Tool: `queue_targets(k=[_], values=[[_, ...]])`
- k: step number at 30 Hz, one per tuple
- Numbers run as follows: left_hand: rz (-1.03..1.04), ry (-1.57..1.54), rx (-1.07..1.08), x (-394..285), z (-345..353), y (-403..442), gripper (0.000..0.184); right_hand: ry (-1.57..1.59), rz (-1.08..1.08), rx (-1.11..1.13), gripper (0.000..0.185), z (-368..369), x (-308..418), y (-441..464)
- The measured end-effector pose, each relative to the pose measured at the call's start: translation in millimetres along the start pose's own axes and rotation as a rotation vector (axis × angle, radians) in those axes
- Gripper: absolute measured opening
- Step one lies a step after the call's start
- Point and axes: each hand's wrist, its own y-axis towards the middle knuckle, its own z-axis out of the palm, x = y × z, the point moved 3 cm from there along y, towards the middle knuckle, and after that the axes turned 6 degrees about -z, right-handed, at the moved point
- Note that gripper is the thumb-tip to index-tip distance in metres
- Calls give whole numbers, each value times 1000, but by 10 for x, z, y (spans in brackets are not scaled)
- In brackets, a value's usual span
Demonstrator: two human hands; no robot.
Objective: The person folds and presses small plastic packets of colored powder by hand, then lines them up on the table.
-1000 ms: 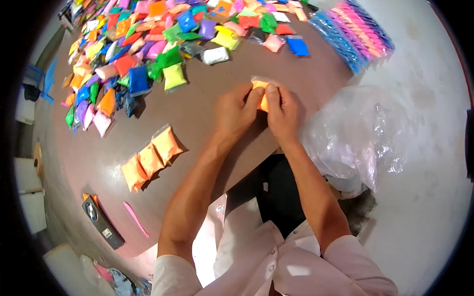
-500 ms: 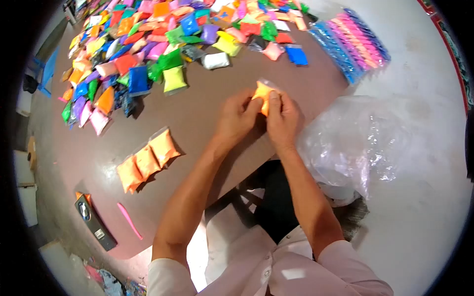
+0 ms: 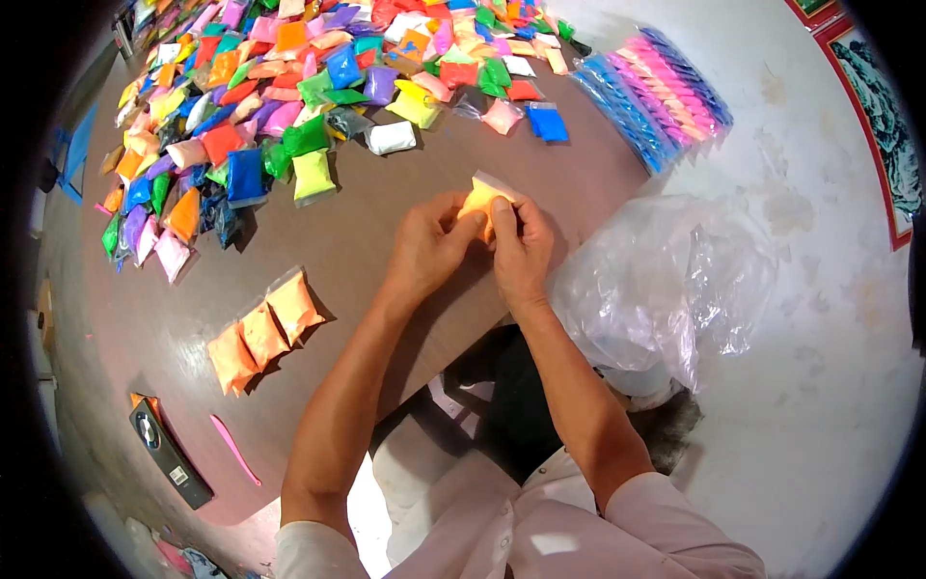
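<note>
Between my two hands, just above the brown table (image 3: pixel 386 183), is a small light-orange packet (image 3: pixel 479 201) with a clear top edge. My left hand (image 3: pixel 429 243) pinches its left side, thumb on the front. My right hand (image 3: pixel 524 246) grips its right side the same way, its thumb pressed on the packet's face. To the left of my forearms, a row of three orange packets (image 3: pixel 262 335) lies side by side on the table. Their clear edges point away from me.
A large heap of colourful packets (image 3: pixel 289 92) covers the table's far side. Strips of blue and pink packets (image 3: pixel 661 92) lie at the right edge. A clear plastic bag (image 3: pixel 666 280) hangs at the right. Near left are a black box-like object (image 3: pixel 172 454) and a pink stick (image 3: pixel 235 449).
The whole view has shifted, so most things appear slightly further left. Both hands keep hold of the orange packet, and the row of three lies as before.
</note>
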Motion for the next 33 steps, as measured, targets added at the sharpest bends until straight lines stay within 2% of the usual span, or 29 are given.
queue_targets(k=[2,5,11,13,17,25,30,33], values=[[10,-31,-1,16,-21,7,27,6,0,18,28,-12,-11,9],[47,129,-17,-78,-43,-29,25,55,-5,10,26,-11,-54,1],[-22,-11,5,-144,39,-41,26,78,-39,-38,22,-46,-199,1],[-36,-77,-59,-94,5,-4,27,47,-75,-30,19,-14,-182,5],[-39,40,-28,-97,-81,3,23,72,-17,23,24,-21,-73,-25],[-47,-28,-45,-108,-23,-9,22,119,12,25,25,-25,-24,-28],[-48,-115,-35,-125,-34,-1,24,72,-85,60,25,28,11,-26],[-30,-112,-48,-95,-73,17,26,63,-5,103,24,-1,-26,-34]])
